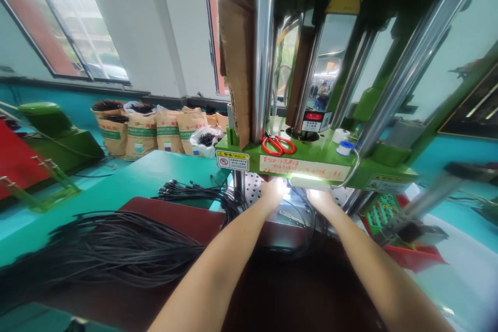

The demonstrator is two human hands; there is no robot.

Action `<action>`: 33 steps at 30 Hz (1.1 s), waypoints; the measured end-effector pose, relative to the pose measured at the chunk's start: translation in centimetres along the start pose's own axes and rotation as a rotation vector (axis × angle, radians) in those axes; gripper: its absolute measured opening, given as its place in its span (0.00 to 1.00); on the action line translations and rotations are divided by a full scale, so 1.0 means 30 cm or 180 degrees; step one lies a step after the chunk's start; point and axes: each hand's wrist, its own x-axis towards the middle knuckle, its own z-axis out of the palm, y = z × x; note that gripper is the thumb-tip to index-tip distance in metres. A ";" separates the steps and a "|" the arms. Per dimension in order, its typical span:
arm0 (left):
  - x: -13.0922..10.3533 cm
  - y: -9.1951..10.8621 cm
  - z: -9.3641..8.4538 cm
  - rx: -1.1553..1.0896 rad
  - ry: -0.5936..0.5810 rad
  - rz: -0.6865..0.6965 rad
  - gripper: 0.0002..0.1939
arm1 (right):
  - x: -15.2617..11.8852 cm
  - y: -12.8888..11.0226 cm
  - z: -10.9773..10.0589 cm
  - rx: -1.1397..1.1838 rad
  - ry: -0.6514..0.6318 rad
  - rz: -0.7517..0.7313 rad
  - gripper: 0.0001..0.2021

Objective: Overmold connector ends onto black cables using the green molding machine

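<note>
Both arms reach forward into the lit gap under the green press (373, 174). My left hand (274, 190) is by a perforated metal plate (253, 189); its fingers are lost in glare. My right hand (321, 198) lies just below a white lamp bar (310, 183), its fingers likewise washed out. Between the hands is a shiny metal plate (293, 211), with black cables (310, 218) looping down beside it. What either hand holds cannot be made out. Red-handled scissors (278, 146) rest on the press ledge above.
A large bundle of black cables (128, 249) covers the dark red table (167, 213) at left. More cables (190, 191) lie on the green table (167, 166). Paper sacks (142, 132) stand behind. A red bin (418, 257) is at right.
</note>
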 end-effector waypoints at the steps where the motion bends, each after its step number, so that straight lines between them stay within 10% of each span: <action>1: -0.003 0.015 0.003 0.0014 0.0050 0.0024 0.12 | -0.006 -0.003 -0.008 -0.0025 -0.0018 -0.0054 0.17; 33: -0.017 -0.015 0.073 0.0181 0.0490 0.0253 0.13 | -0.022 -0.136 -0.020 -0.0430 -0.0142 -0.0232 0.16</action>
